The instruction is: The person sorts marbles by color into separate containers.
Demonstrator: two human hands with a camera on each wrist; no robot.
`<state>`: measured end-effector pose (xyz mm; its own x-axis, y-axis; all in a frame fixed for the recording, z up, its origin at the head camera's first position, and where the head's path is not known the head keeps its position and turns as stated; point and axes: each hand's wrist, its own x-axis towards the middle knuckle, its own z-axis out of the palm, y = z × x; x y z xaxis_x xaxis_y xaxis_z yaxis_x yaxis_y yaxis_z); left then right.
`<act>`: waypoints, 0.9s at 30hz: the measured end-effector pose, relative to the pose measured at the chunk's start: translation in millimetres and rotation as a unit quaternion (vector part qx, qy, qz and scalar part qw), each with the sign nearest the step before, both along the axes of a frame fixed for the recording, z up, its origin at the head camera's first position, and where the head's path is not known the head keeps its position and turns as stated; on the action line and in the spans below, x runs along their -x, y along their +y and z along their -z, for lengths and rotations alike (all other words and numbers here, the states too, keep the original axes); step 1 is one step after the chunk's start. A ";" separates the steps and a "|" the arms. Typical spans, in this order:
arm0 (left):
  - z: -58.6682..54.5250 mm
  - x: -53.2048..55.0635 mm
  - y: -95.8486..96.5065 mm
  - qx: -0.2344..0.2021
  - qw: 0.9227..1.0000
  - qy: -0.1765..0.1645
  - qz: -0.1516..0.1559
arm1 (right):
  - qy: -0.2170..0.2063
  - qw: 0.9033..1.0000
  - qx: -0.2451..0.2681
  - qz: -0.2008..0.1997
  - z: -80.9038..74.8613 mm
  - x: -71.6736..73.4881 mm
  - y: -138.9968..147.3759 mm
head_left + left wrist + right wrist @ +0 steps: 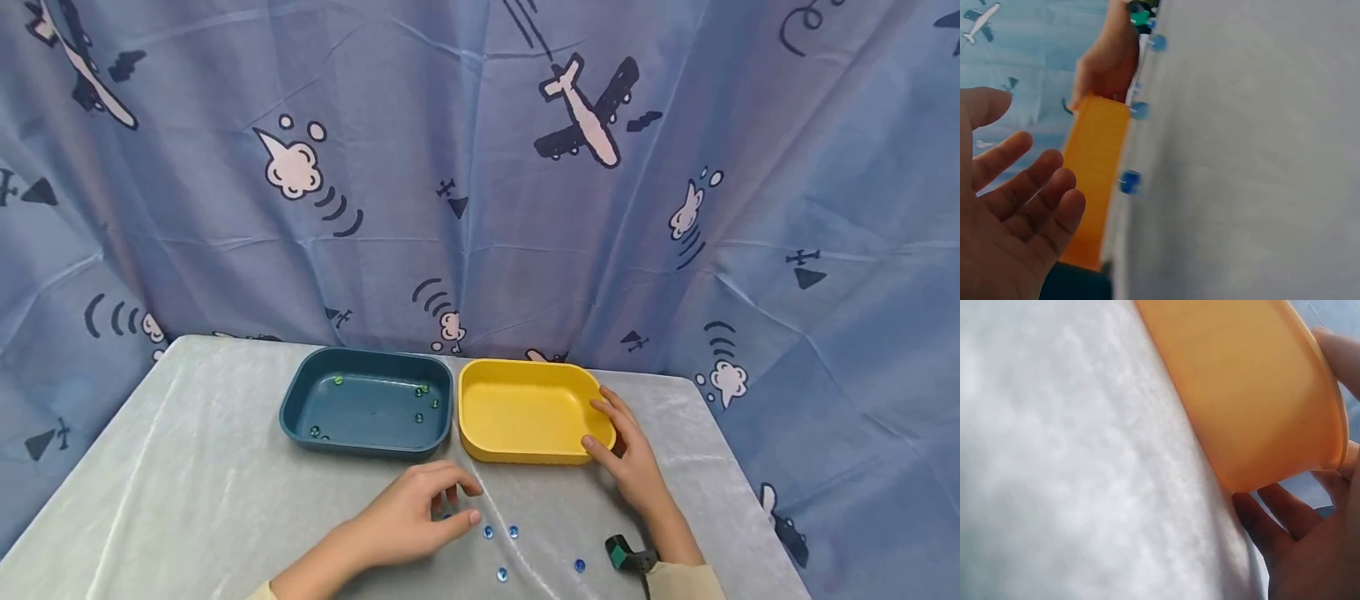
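Nearest, on the pale, cloth-covered bench, lie small shiny blue beads: one at the front, one off to its right near the black wrist unit with a green patch, and two side by side a little further back. Another shows partly under the fingers of the left hand. That hand hovers palm inward beside the beads, its grip wide and loose, the thumb apart from the softly bent fingers (the left wrist view shows the spread clearly). The pair lies just beyond its thumb tip.

Further right and slightly back, the right hand, coming from a beige sleeve, holds the right end of the yellow tray; its grip is curled round the corner, thumb on the near rim and fingers along the end wall.

The yellow tray stands upright on the bench, behind the beads. Just left of it, with a narrow gap between, is the dark teal tray, holding several green beads scattered across its floor.

Behind the bench hangs a blue curtain printed with aeroplanes and clouds.
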<state>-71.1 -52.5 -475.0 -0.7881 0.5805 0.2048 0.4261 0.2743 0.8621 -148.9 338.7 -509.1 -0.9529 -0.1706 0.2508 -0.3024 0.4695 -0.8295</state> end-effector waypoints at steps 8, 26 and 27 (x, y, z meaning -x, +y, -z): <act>30.3 6.6 -2.5 -0.025 0.999 0.027 -0.009 | 0.023 1.000 0.010 -0.015 9.0 1.3 -0.4; 58.5 16.1 -10.4 -0.036 0.992 0.108 0.051 | 0.019 1.000 0.020 -0.014 12.5 0.2 1.1; 58.5 16.9 -10.4 -0.035 0.992 0.110 0.051 | 0.019 1.000 0.018 -0.013 11.5 0.9 1.4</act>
<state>-88.0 -63.0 -533.5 -0.6575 0.6338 0.4074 0.6284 0.1630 0.7606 -149.8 340.1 -520.7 -0.9378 -0.1852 0.2935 -0.3459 0.4312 -0.8333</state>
